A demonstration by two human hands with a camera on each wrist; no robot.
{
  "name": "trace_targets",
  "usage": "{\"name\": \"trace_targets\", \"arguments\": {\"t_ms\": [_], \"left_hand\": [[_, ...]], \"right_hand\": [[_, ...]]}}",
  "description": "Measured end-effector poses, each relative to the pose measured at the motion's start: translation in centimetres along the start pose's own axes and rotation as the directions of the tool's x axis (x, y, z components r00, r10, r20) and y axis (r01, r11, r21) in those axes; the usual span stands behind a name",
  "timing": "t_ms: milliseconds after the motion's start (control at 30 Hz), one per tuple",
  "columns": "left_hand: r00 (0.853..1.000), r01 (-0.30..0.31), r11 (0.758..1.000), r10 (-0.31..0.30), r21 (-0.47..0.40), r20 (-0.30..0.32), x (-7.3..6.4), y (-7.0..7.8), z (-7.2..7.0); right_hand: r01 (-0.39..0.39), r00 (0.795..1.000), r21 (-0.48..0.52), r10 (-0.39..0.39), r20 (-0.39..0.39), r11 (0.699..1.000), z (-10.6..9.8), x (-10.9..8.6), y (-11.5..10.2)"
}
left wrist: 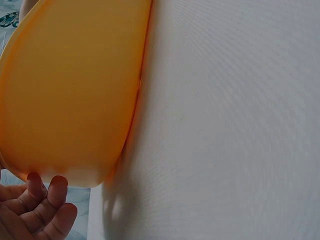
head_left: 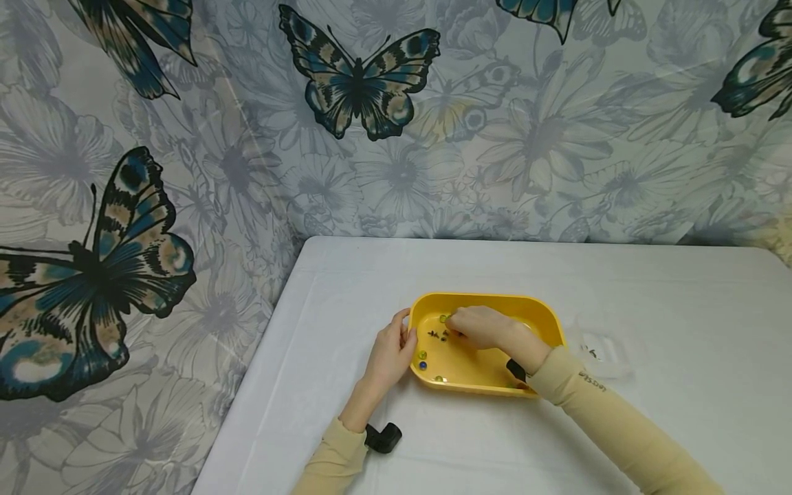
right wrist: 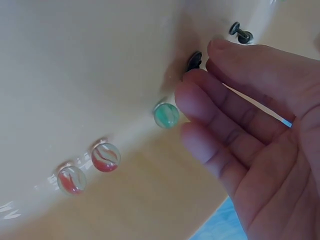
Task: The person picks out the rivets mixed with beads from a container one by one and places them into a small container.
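Note:
A yellow tray (head_left: 482, 378) stands on the table, holding several glass marbles and small dark screws (head_left: 434, 334). My left hand (head_left: 391, 349) grips its left end, fingertips against the outer wall in the left wrist view. Inside the tray, my right hand (head_left: 485, 326) reaches down near the far side. In the right wrist view, its thumb and fingertips surround a dark screw (right wrist: 194, 61), with a gap between thumb and forefinger. A green marble (right wrist: 166, 115) lies beside the fingers, and two red-streaked marbles (right wrist: 105, 157) are farther off. Another screw (right wrist: 242, 34) lies beyond the thumb.
To the right of the tray sits a clear plastic container (head_left: 603, 354) with a few small dark pieces in it. A blue marble (head_left: 423, 366) lies in the tray's near left corner. The white table (head_left: 346, 275) meets a butterfly-patterned wall (head_left: 402, 179) behind.

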State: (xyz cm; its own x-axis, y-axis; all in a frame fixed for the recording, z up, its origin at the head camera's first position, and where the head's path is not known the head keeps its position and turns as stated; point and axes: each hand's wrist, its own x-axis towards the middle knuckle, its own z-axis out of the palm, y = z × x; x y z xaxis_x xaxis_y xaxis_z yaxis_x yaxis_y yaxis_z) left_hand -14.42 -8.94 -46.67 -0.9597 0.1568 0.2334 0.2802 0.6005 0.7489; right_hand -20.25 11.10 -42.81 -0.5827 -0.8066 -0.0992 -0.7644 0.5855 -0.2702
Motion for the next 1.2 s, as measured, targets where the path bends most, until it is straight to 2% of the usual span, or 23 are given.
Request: {"name": "trace_targets", "arguments": {"t_ms": [567,1200], "left_hand": [[1.000,-0.001,1.000,0.001,0.002,0.000,-0.02,-0.04,0.03],[1.000,0.014,1.000,-0.014,-0.010,0.004,0.03,-0.04,0.03]], "right_hand": [[-0.008,1.000,-0.038,0.009,0.016,0.999,0.04,0.26,0.21],[-0.045,0.998,0.006,0.045,0.046,0.999,-0.20,0.23,-0.04]]}}
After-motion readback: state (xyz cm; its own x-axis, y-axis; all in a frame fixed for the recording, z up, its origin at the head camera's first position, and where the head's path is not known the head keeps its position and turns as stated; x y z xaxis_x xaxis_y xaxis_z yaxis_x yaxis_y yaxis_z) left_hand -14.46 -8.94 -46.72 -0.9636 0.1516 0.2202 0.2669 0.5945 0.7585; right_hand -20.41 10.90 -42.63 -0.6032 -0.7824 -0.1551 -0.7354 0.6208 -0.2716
